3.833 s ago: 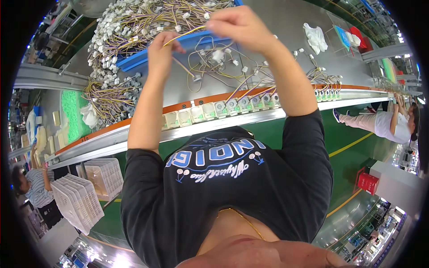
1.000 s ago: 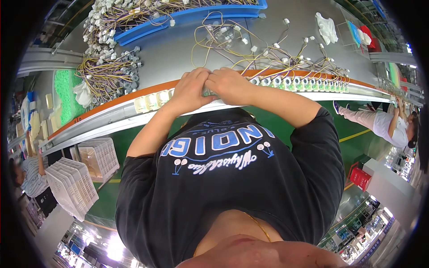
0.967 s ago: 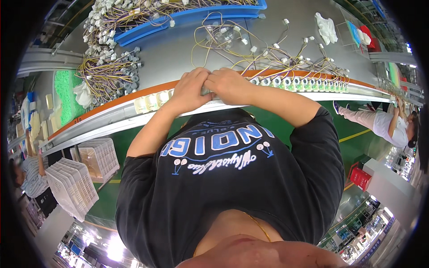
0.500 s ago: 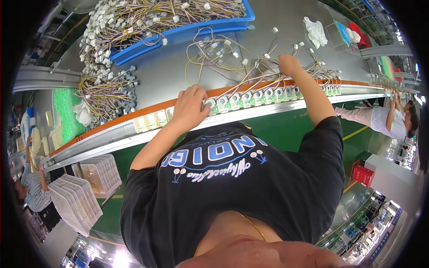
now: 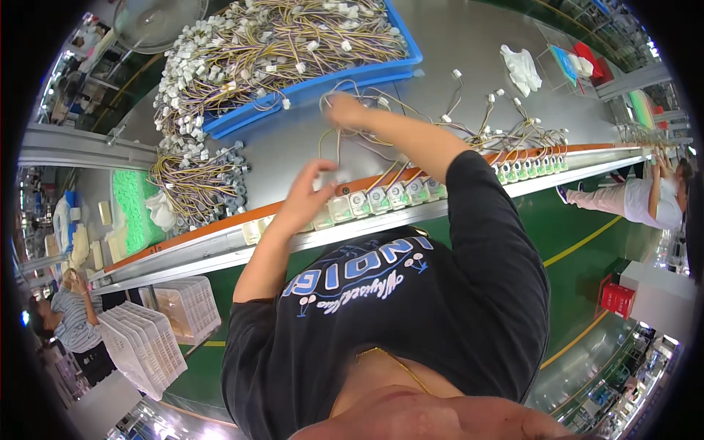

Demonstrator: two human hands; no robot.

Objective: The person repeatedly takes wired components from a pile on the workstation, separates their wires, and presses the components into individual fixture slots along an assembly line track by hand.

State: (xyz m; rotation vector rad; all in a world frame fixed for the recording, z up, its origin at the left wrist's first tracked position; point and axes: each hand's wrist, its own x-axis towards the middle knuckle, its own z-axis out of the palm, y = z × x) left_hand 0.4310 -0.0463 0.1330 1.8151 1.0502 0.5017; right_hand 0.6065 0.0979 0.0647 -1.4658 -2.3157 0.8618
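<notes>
My left hand [image 5: 299, 196] is over the left part of a row of small white sockets [image 5: 378, 199], its thumb and fingers apart and nothing seen between them. My right hand [image 5: 346, 112] reaches across to the loose wire harnesses [image 5: 381, 139] in front of the blue bin. Its fingers are curled together on the wires of one harness; the fingertips are partly hidden and slightly blurred. Yellow and dark wires with white connectors run from several sockets back onto the metal table. My right forearm covers the middle of the row.
A blue bin [image 5: 315, 94] heaped with wire harnesses stands at the back. Another bundle of harnesses [image 5: 202, 182] lies to the left, beside green foam [image 5: 136, 213]. A white glove [image 5: 521, 71] lies at the back right. White crates [image 5: 143, 345] stand below the table's left side. Two other people are farther off.
My right hand has swung left from the wires at the right of the row to the loose harnesses near the bin. My left hand has lifted a little and spread its fingers.
</notes>
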